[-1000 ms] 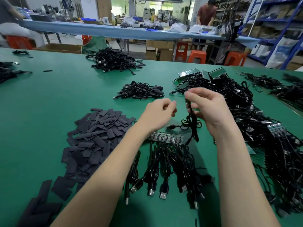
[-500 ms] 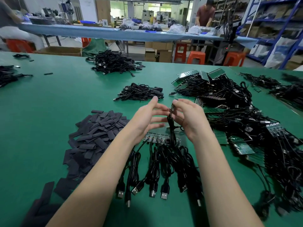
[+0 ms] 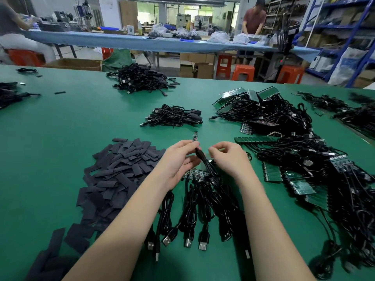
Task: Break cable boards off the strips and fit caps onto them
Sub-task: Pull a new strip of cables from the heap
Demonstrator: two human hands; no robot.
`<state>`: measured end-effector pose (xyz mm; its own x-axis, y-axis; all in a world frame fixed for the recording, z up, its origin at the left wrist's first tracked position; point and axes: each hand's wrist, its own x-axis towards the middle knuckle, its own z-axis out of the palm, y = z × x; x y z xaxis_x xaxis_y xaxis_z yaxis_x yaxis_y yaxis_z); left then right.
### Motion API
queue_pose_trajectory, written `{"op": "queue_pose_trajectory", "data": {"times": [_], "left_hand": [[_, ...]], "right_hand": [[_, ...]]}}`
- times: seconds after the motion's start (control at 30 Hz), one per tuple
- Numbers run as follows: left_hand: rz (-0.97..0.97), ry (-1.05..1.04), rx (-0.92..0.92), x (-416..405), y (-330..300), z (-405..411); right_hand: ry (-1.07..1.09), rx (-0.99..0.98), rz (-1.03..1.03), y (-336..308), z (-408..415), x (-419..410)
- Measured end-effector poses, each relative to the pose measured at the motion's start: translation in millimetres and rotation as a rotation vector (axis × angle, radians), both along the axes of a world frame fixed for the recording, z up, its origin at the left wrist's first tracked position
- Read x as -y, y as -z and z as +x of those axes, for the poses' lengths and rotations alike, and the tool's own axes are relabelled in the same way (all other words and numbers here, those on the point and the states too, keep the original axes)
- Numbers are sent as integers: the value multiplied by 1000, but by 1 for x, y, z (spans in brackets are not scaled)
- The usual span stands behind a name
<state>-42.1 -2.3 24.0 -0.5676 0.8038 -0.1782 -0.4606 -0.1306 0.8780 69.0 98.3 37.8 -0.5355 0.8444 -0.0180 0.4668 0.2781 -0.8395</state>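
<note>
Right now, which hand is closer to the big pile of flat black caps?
The left hand. It sits just beside the right edge of the pile of flat black caps, pinching a small cable board. The right hand is farther right, past the black cable.

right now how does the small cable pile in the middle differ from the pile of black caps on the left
The small cable pile is tangled round cords with USB plugs, compact, and lies farther away. The pile of black caps is flat matte strips, spread wider, nearer the left hand. Both are black and rest on the green table.
</note>
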Motion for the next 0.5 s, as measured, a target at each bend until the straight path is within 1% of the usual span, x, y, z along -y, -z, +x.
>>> {"op": "queue_pose_trajectory", "data": {"times": [0.1,0.27,0.33,0.5], "left_hand": [[-3,-1,-55,-2,3,3],[-12,1,-62,-1,4,2],[-23,-10,-65,-1,5,1],[-47,-25,-81,-1,5,3]], "right_hand": [[21,192,79,-1,1,-3],[137,392,162,-11,14,-9],[145,351,220,-15,10,-2],[46,82,250,-25,-3,8]]}}
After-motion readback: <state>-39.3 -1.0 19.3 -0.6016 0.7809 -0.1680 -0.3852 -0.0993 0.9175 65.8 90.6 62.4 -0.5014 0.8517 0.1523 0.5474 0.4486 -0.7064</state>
